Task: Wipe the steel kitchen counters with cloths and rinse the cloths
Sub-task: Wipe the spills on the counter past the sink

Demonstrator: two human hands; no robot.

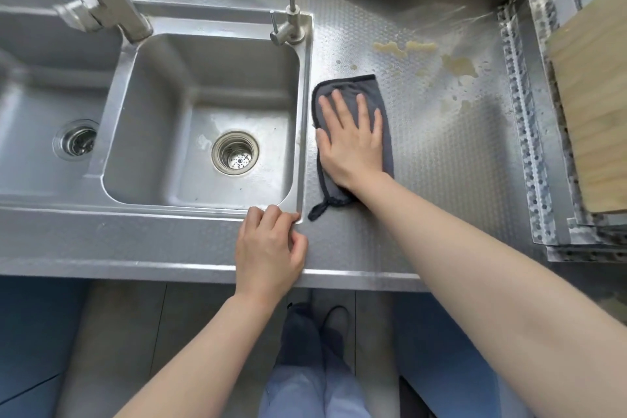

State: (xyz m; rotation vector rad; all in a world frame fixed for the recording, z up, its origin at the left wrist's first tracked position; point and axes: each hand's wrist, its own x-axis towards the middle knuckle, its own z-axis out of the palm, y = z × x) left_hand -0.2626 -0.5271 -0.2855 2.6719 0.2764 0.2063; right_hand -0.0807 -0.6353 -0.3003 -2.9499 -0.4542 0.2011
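A dark grey cloth (359,86) lies flat on the patterned steel counter (451,159), just right of the sink basin (163,132). My right hand (351,136) presses flat on the cloth, fingers spread and pointing away from me. My left hand (269,248) rests on the counter's front strip at the sink's near right corner, fingers curled on the rim and holding nothing. Yellowish smears (403,47) and splatter (458,66) sit on the counter beyond the cloth, toward the back right.
A second basin with a drain (76,139) is at the left. Two taps stand behind the sinks: a thick one (108,3) and a thin one (290,20). A wooden board (593,112) lies on a raised steel ledge at the right. The counter's front edge (356,276) runs below my hands.
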